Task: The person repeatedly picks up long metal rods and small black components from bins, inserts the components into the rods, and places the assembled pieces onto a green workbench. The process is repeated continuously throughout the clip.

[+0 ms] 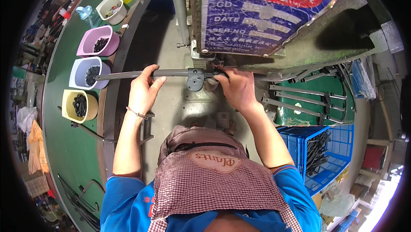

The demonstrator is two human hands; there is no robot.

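Observation:
A long grey metal tube (173, 73) lies level across the view in front of my apron. My left hand (146, 86) is wrapped around its left part, thumb and fingers on the tube. Around the tube's middle sits a dark grey plastic bracket (195, 80) with a round boss hanging below. My right hand (237, 86) grips at the black fitting (220, 72) just right of that bracket, under the machine head. The fingers hide most of this fitting, and the contact with the machine tooling cannot be made out.
A machine with a blue plate (250, 23) bearing writing overhangs the work. Left, a green bench (77, 155) holds pink (110, 44), lavender (104, 74) and yellow (91, 107) bins of small black parts. Right, tubes (298, 105) lie on a green surface above a blue crate (335, 168).

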